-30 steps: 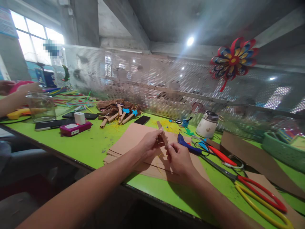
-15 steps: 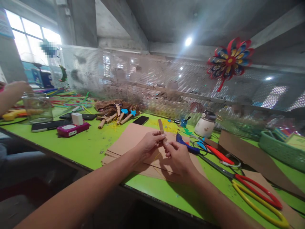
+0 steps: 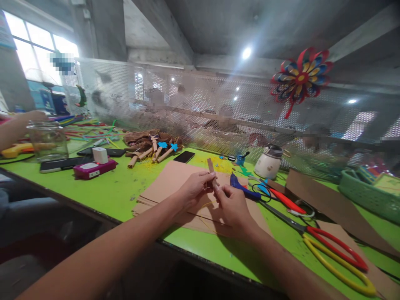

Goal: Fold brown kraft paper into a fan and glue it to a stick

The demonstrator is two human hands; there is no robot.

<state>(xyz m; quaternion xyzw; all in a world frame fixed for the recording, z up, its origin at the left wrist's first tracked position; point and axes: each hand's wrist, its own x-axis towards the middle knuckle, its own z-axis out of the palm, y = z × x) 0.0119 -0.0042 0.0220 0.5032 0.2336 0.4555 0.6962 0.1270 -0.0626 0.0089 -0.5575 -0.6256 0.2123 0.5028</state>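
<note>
Between my hands, a narrow strip of brown paper point(image 3: 210, 165) stands up over a stack of brown paper sheets point(image 3: 175, 177). My left hand point(image 3: 198, 185) pinches the strip near its middle, fingers closed. Just below and to the right, my right hand point(image 3: 233, 204) is closed on the strip's lower end, thumb pressed against it. A thin yellow thread point(image 3: 204, 206) trails beneath my hands across the sheets. To the right of my right hand lies a blue-handled glue gun point(image 3: 245, 189). The strip's lower end is partly hidden by my fingers.
Large scissors point(image 3: 337, 250) lie at the right, near brown card point(image 3: 328, 204) and a green basket point(image 3: 368, 193). Behind are a white flask point(image 3: 268, 162), a phone point(image 3: 184, 156) and rolled paper pieces with blue stars point(image 3: 162, 152). A glass jar point(image 3: 48, 141) and another person's arm point(image 3: 18, 127) are at left.
My fingers have shifted slightly on the strip, with my left fingertips reaching further over it. The other person's hand at the left has moved a little to the right and down.
</note>
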